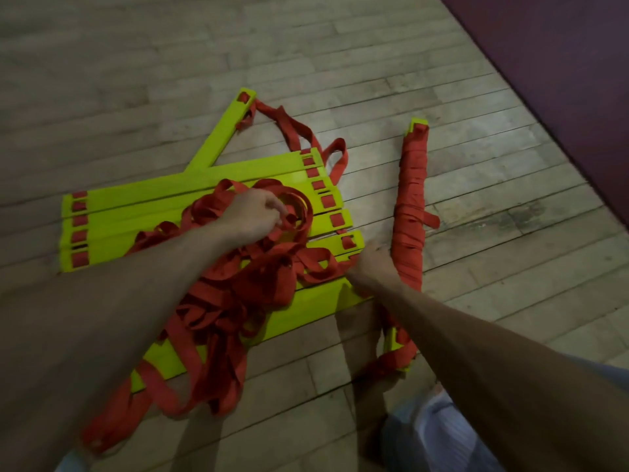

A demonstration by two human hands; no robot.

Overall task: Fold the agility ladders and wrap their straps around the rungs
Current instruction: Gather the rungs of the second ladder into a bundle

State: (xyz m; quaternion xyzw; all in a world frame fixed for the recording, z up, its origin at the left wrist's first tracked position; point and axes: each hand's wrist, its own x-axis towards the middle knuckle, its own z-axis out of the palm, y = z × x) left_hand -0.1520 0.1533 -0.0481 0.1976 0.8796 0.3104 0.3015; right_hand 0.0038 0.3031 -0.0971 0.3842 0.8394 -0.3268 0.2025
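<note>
- We are seeing two ladders on the floor. One wrapped ladder is lying done, near the purple mat.
- The other ladder's yellow rungs are lying spread out mid-floor. Its red straps are piling on top in a tangle, so folding and wrapping are waiting.
- We are counting at least eight loose rungs; the straps are hiding more.
- Our left grip is curling round a strap loop.
- Our right grip is resting at the rung ends beside the wrapped ladder. We cannot tell what it is holding.
</note>
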